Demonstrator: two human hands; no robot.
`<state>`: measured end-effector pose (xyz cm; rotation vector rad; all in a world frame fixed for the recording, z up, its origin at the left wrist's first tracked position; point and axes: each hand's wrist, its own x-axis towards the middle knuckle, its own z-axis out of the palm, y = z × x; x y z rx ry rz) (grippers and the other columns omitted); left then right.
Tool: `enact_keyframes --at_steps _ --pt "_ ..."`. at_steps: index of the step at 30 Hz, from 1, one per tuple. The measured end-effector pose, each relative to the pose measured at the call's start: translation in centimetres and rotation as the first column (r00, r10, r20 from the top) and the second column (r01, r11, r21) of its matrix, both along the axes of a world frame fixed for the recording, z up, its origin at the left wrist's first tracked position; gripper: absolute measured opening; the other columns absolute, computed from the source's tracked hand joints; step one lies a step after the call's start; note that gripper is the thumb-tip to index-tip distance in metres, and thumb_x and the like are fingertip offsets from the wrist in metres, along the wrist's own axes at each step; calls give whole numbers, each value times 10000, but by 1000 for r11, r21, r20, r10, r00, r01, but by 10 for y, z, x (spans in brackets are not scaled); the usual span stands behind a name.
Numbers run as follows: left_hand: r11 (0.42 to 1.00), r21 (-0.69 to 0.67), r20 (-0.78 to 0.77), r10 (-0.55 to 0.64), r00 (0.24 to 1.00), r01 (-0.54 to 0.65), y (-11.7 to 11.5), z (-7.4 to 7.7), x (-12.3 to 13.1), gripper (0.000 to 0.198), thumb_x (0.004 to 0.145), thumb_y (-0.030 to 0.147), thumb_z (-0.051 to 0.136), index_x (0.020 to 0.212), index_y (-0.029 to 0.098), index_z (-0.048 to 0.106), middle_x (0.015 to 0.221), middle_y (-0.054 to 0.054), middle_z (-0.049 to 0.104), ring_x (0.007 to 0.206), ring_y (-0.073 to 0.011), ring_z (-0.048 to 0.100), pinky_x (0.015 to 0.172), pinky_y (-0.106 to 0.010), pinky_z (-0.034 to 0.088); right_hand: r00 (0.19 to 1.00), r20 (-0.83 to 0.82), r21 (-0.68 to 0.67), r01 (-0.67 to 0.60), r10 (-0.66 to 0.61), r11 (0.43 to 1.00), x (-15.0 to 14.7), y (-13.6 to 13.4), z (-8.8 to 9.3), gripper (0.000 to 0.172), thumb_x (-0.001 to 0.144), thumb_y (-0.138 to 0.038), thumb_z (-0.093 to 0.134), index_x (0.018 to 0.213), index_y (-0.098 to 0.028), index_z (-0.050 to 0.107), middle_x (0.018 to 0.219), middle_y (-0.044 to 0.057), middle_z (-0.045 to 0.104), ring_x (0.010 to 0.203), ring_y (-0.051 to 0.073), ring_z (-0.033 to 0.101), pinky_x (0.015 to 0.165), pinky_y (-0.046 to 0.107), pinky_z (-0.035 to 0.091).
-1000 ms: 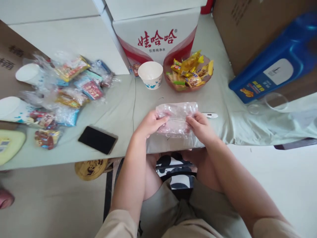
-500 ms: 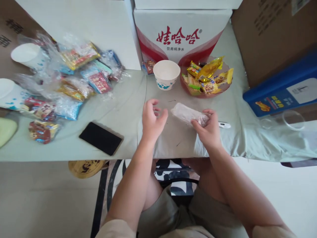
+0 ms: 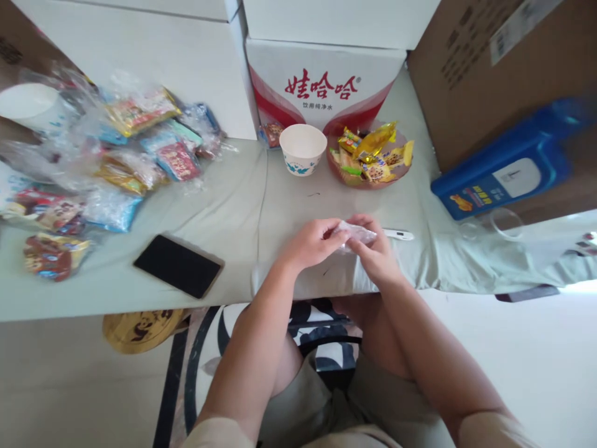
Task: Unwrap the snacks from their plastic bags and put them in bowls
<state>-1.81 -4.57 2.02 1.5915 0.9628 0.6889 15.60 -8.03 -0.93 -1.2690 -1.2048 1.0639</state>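
Note:
A whitish, clear-wrapped packet is held between both hands, just above the cloth near the table's front edge. My left hand grips its left end, fingers closed. Around its right end, the fingers of my right hand are closed too. What lies inside the wrapping I cannot make out. Partly behind my right hand lies a white digital thermometer. Beyond the hands stand a paper cup with blue leaves and a pinkish bowl of yellow-wrapped snacks.
A black phone lies at left, with a heap of wrapped snacks behind it. A white and red carton stands at the back. On the right are a blue bottle, a cardboard box and a clear cup.
My left hand was apart and open; it has moved right and taken hold of the packet's left end. The packet has come closer to me. The camera view has shifted slightly.

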Motion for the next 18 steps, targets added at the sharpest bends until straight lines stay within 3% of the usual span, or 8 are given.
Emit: enact_keyframes --at_steps 2,4,6,8,10,12,15,18 --pt "999 2 47 52 998 -53 2 0 0 245 905 420 570 807 196 587 715 22 576 656 -124 512 602 -251 382 998 48 -66 -31 34 997 1 -5 0 363 751 -495 763 893 -237 550 741 -33 559 631 126 500 585 266 428" --pt "984 1 76 176 981 -177 3 1 -3 217 911 402 565 929 197 635 803 1 646 701 -128 563 647 -249 430 990 131 -81 53 -42 995 1 -9 4 332 755 -477 726 807 -236 505 634 -65 481 556 106 413 538 250 363" --pt "959 2 23 284 959 -284 4 3 -8 193 925 351 544 966 196 651 854 -19 690 723 -133 596 681 -258 453 962 253 -43 120 -106 992 -2 -4 13 299 760 -440 694 766 -235 477 601 -77 437 538 99 369 528 248 329" --pt "946 23 -98 324 941 -323 4 6 -17 160 924 298 536 945 198 659 838 -27 706 691 -139 595 684 -277 451 908 402 60 103 -118 993 -9 16 31 245 767 -383 666 747 -234 473 612 -68 439 558 108 387 551 260 348" --pt "953 59 -213 303 929 -298 4 8 -29 142 912 260 546 944 205 673 819 -30 715 652 -147 579 684 -297 445 817 555 216 43 -159 976 -25 56 55 190 766 -303 643 741 -233 468 667 -44 482 628 131 458 629 285 411" --pt "966 97 -267 259 928 -241 2 8 -41 137 895 230 551 913 209 685 812 -36 721 646 -155 570 688 -307 442 685 702 286 -18 -196 958 -48 109 77 132 791 -240 622 788 -232 491 755 -10 547 749 167 542 757 325 466" --pt "975 84 -242 221 945 -206 1 5 -56 159 880 213 526 839 210 679 806 -27 718 651 -155 563 680 -304 428 383 923 94 -182 -17 979 -91 189 92 94 816 -155 596 880 -214 558 960 66 665 997 230 622 932 390 478" --pt "977 11 -190 209 959 -211 3 2 -66 186 884 232 498 823 211 673 770 -12 699 655 -156 561 662 -300 404 275 948 -94 -229 157 969 -126 238 83 113 768 -81 635 744 -178 582 963 103 716 1087 249 662 982 376 466"
